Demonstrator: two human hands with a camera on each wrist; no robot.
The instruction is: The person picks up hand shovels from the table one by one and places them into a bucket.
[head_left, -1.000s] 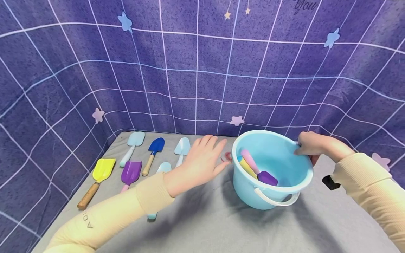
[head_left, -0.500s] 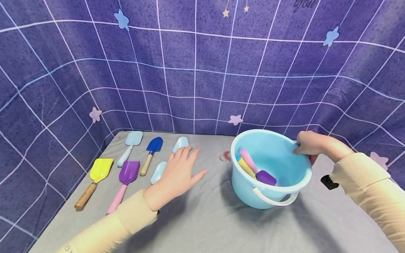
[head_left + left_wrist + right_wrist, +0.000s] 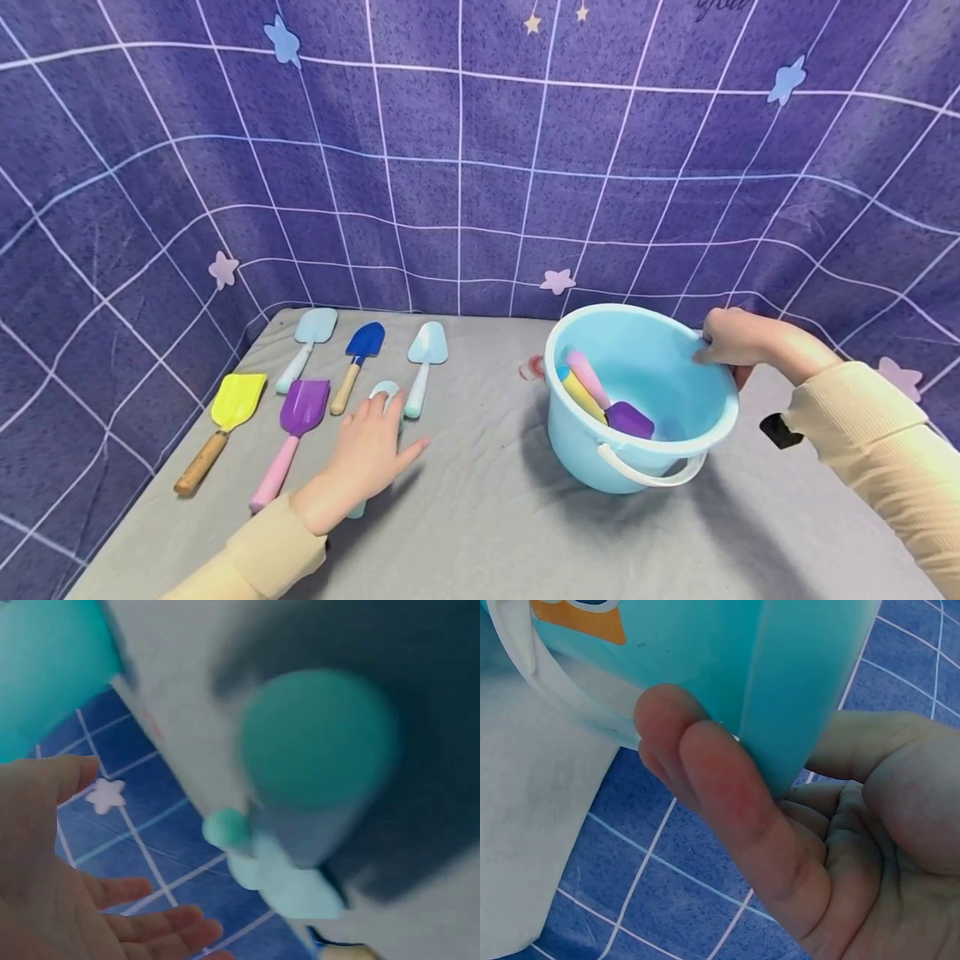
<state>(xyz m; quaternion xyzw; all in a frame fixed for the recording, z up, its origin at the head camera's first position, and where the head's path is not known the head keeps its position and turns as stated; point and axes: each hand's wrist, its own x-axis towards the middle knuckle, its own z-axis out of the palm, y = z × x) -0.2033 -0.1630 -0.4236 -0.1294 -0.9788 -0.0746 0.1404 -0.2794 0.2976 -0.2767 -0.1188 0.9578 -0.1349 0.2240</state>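
Observation:
My left hand [image 3: 358,446] hovers over a light-blue toy shovel [image 3: 384,388] on the grey cloth, fingers spread and loosely extended. The hand hides most of that shovel; its teal handle end [image 3: 319,739] looms blurred in the left wrist view, apart from the palm. At the right, my right hand [image 3: 738,340] grips the rim of a light-blue bucket [image 3: 581,446], thumb on one side of the wall and fingers on the other. Inside the bucket lie a purple shovel with a pink handle [image 3: 628,420] and a yellow-and-blue item [image 3: 581,394], partly hidden.
Left of the bucket lie a yellow shovel [image 3: 238,400], a purple shovel [image 3: 304,406], a blue trowel [image 3: 365,340] and pale-blue shovels [image 3: 316,325] [image 3: 427,343]. A purple grid curtain [image 3: 480,192] stands behind. A black object [image 3: 781,432] is near my right sleeve.
My left hand has moved left and down from beside the bucket to above the light-blue shovel. The right hand keeps its hold on the bucket rim.

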